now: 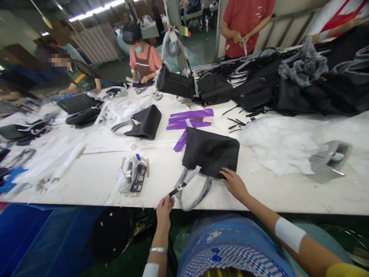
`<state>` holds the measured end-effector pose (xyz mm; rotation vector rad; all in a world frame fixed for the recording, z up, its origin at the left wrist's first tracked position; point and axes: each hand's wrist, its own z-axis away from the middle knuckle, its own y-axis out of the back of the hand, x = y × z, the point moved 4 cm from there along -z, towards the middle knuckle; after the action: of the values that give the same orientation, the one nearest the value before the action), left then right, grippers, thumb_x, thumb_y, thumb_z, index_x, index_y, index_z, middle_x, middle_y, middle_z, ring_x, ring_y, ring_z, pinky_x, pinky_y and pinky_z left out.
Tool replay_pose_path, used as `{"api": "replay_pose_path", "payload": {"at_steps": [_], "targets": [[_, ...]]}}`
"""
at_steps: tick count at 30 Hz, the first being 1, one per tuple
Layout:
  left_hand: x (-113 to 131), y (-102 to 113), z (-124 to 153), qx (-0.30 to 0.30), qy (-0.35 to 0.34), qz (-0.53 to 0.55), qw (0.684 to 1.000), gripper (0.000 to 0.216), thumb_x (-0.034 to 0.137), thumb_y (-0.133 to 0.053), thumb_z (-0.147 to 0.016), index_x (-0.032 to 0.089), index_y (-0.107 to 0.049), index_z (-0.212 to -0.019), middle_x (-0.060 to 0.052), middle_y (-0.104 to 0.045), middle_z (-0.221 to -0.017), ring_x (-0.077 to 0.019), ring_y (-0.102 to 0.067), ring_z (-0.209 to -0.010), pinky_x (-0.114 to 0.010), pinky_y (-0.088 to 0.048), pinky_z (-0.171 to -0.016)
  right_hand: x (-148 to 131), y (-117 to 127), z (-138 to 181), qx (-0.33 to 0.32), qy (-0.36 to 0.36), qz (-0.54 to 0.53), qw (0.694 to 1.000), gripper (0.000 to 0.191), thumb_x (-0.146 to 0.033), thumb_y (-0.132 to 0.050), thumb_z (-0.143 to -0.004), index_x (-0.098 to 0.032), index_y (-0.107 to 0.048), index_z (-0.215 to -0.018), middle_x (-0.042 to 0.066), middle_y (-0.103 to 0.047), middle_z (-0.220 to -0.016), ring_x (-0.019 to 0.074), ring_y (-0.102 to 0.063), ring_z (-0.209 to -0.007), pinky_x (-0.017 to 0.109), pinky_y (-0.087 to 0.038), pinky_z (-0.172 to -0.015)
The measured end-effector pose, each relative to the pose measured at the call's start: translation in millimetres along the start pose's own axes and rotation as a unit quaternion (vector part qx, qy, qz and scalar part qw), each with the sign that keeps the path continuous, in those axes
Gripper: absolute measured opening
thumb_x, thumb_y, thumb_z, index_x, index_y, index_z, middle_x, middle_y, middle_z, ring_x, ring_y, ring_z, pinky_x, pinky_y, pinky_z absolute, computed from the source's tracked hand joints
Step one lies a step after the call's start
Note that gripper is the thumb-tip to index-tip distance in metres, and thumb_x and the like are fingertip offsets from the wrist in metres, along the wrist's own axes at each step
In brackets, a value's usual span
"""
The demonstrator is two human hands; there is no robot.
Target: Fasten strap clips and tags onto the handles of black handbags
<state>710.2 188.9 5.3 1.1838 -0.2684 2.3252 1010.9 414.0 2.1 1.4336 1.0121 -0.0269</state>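
Head view: a black bag [211, 150] lies on a white worktable [276, 196], its plastic-wrapped handles [205, 194] toward the wearer. At the table's front edge, the left hand [165, 207] pinches the end of a black strap [174, 191] with a metal buckle. The right hand [235, 184] touches the bag's near right corner; whether it grips, I cannot tell. Purple strips [180, 122] lie just beyond; a 2nd bag [148, 123] sits farther left.
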Motion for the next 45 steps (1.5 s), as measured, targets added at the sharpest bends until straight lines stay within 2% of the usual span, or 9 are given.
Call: {"api": "replay_pose_path", "payload": {"at_steps": [6,9,14,20,23,28,35,40,45], "targets": [[20.5,0.9,-7.4,0.042,-0.143,-0.119,0.982,0.042,0.03,-0.062,-0.083,0.018,-0.053,-0.122,-0.011,-0.069,-0.105,-0.0203,-0.07,-0.085,-0.034,-0.057,-0.076,7.8,37.0,-89.5,0.057,0.009,0.099,0.993,0.053,-0.024,-0.05,-0.087,-0.015,-0.045,-0.139,0.015,-0.032,-0.151,0.0344,-0.03,-0.137,0.052,-0.029,-0.111],[12.0,-13.3,16.9,-0.009,-0.309,-0.313,0.898,0.041,0.028,-0.056,-0.087,0.022,-0.052,-0.127,-0.009,-0.066,-0.114,-0.0224,-0.066,-0.096,-0.038,-0.055,-0.084,1.6,45.1,-116.9,0.038,0.074,0.12,0.989,0.051,-0.015,-0.047,-0.086,-0.016,-0.048,-0.136,0.012,-0.031,-0.152,0.0334,-0.027,-0.139,0.053,-0.028,-0.112],[-31.0,-60.4,51.3,-0.22,-0.431,-0.55,0.681,0.056,0.021,-0.061,-0.083,0.022,-0.044,-0.136,-0.01,-0.058,-0.13,-0.0257,-0.051,-0.123,-0.048,-0.038,-0.107,-17.5,11.8,-80.7,-0.074,0.211,0.109,0.968,0.045,-0.008,-0.042,-0.086,-0.019,-0.057,-0.127,0.01,-0.051,-0.139,0.0258,-0.041,-0.132,0.046,-0.036,-0.11],[-29.2,-74.0,36.6,-0.264,-0.366,-0.668,0.592,0.044,0.011,-0.059,-0.078,0.019,-0.056,-0.121,-0.007,-0.067,-0.102,-0.0252,-0.062,-0.099,-0.041,-0.047,-0.092,-25.6,-25.3,-17.3,-0.177,0.204,0.114,0.956,0.059,-0.002,-0.049,-0.078,-0.022,-0.052,-0.133,0.01,-0.046,-0.144,0.0288,-0.035,-0.136,0.049,-0.035,-0.109],[6.9,-78.4,41.4,-0.296,-0.353,-0.643,0.612,0.03,0.013,-0.059,-0.076,0.019,-0.064,-0.104,-0.005,-0.068,-0.095,-0.0234,-0.065,-0.09,-0.033,-0.05,-0.081,-27.9,-22.4,-13.3,-0.189,0.19,0.106,0.958,0.071,-0.003,-0.057,-0.073,-0.026,-0.043,-0.14,0.008,-0.034,-0.152,0.0286,-0.026,-0.141,0.05,-0.03,-0.111],[133.9,-117.7,93.2,-0.264,-0.427,-0.489,0.713,0.026,0.016,-0.059,-0.073,0.019,-0.066,-0.098,-0.003,-0.07,-0.091,-0.0181,-0.064,-0.083,-0.028,-0.048,-0.077,-37.8,-0.2,-38.5,-0.151,0.155,0.044,0.975,0.07,-0.016,-0.065,-0.075,-0.024,-0.042,-0.141,0.01,-0.035,-0.151,0.0298,-0.028,-0.14,0.049,-0.029,-0.112],[289.6,-185.3,197.3,-0.255,-0.567,-0.354,0.699,0.026,0.017,-0.066,-0.071,0.018,-0.068,-0.096,-0.001,-0.071,-0.091,-0.0158,-0.064,-0.083,-0.026,-0.049,-0.077,-71.4,92.6,-100.4,-0.089,0.094,-0.178,0.975,0.04,-0.038,-0.049,-0.09,-0.022,-0.06,-0.125,0.007,-0.063,-0.126,0.0251,-0.057,-0.117,0.04,-0.041,-0.103],[356.9,-216.3,237.9,-0.244,-0.634,-0.272,0.682,0.031,0.017,-0.065,-0.073,0.015,-0.066,-0.104,-0.003,-0.069,-0.097,-0.0149,-0.064,-0.086,-0.026,-0.05,-0.081,-86.4,175.7,-128.6,-0.242,0.03,-0.281,0.928,0.041,-0.052,-0.05,-0.088,-0.018,-0.07,-0.098,0.001,-0.071,-0.09,0.0212,-0.064,-0.084,0.031,-0.049,-0.077],[377.7,-260.3,185.3,-0.221,-0.63,-0.244,0.703,0.031,0.023,-0.065,-0.076,0.014,-0.065,-0.106,-0.004,-0.07,-0.094,-0.0146,-0.064,-0.084,-0.026,-0.05,-0.079,-77.0,172.8,-140.3,-0.39,0.028,-0.333,0.858,0.045,-0.058,-0.055,-0.082,-0.016,-0.067,-0.082,-0.001,-0.065,-0.073,0.0144,-0.056,-0.065,0.025,-0.043,-0.06]]}}
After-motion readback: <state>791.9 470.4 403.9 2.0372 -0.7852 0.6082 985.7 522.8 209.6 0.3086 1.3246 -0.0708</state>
